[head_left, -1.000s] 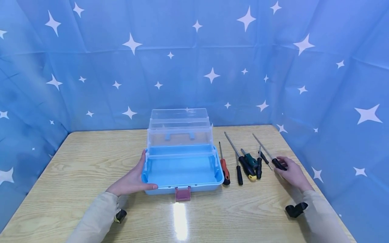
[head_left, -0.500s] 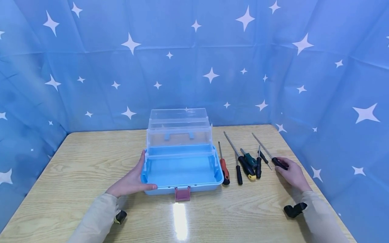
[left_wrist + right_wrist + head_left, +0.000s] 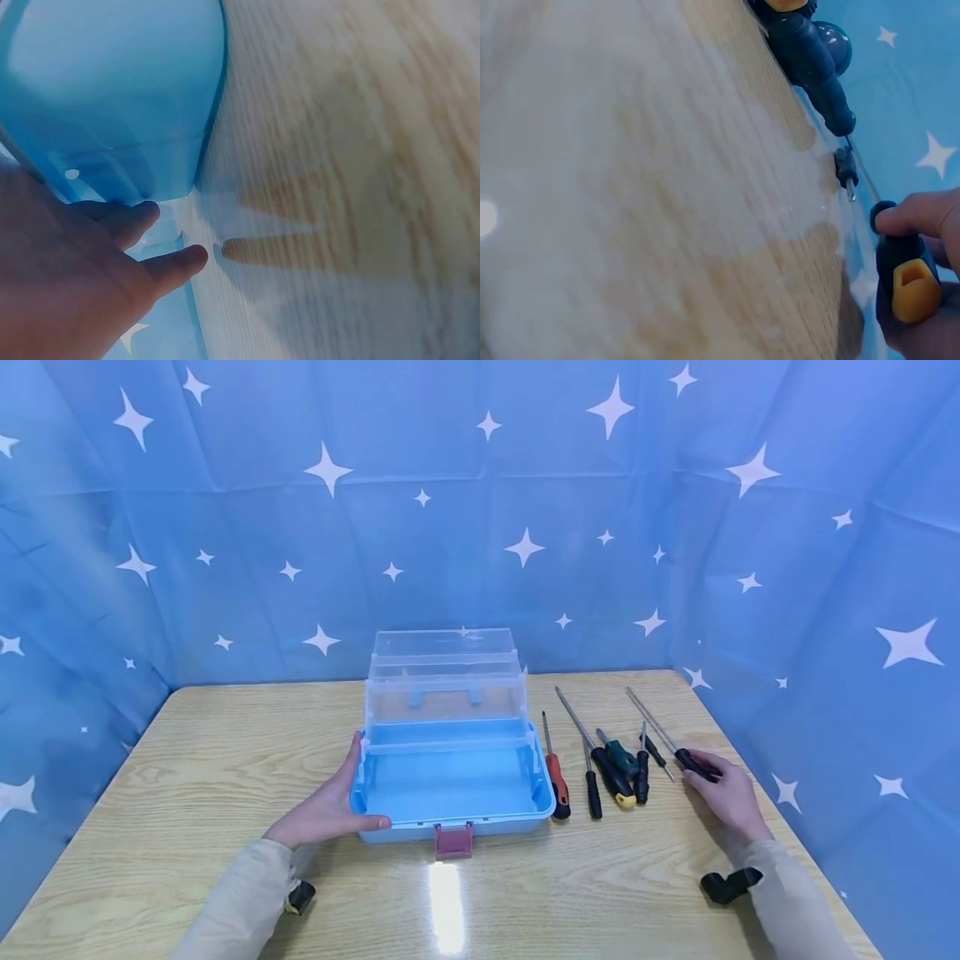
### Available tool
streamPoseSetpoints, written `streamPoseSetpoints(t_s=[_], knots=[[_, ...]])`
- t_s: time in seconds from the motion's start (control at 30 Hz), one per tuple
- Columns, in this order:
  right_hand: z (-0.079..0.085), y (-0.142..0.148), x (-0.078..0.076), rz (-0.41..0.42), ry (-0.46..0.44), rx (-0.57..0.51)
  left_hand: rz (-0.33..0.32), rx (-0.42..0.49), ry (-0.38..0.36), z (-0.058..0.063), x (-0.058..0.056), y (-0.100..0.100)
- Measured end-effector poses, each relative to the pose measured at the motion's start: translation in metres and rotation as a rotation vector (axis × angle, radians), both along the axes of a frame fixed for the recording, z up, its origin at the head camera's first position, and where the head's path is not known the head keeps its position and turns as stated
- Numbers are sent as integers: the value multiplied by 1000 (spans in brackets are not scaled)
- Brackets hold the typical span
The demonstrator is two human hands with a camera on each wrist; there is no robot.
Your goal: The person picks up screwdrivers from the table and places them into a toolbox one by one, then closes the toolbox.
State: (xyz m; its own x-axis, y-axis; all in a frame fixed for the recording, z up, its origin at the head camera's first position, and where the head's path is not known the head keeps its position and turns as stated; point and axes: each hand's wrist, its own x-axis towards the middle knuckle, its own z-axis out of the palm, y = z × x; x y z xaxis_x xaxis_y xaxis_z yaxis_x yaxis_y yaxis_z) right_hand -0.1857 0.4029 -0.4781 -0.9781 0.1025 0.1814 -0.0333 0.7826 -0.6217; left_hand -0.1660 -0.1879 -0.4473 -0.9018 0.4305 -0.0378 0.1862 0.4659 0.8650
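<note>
In the head view a light blue toolbox [image 3: 450, 785] with its clear lid [image 3: 446, 668] raised stands mid-table, a pink-red latch [image 3: 453, 841] at its front. My left hand [image 3: 326, 810] rests against the box's left side, its thumb lying on the front rim and its fingers extended along the wall. At the right, my right hand [image 3: 726, 789] pinches the handle of a long screwdriver [image 3: 652, 718], whose shaft points away to the far left. The right wrist view shows that handle [image 3: 904, 255] as black with a yellow end, thumb and fingers around it.
Between box and right hand lie several screwdrivers: a red-and-black one [image 3: 557, 781], a slim black one [image 3: 593, 793], a long black-and-yellow one [image 3: 615, 772], a green one [image 3: 621, 756] and smaller black ones [image 3: 642, 777]. A star-patterned blue curtain [image 3: 450, 527] borders the wooden table [image 3: 247, 743].
My right hand and the screwdriver handle have shifted very slightly to the right. My left hand and the toolbox stay as they were.
</note>
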Motion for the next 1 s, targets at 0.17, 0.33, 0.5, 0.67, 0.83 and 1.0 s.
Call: streamPoseSetpoints(t_s=[0.17, 0.33, 0.5, 0.67, 0.83, 1.0], knots=[[2, -1, 1, -20, 26, -8, -2, 13, -11, -1, 0, 1], [6, -4, 2, -26, 45, -20, 2, 5, -14, 0, 1, 0], [12, -7, 2, -39, 61, -63, 4, -6, -28, 1, 1, -1], [17, -10, 2, -37, 87, -94, 0, 5, -39, 1, 0, -1], [20, -15, 1, -52, 98, -122, 1, 7, -44, 0, 0, -1], [21, -19, 1, -44, 109, -156, 3, 8, -38, -1, 0, 0]])
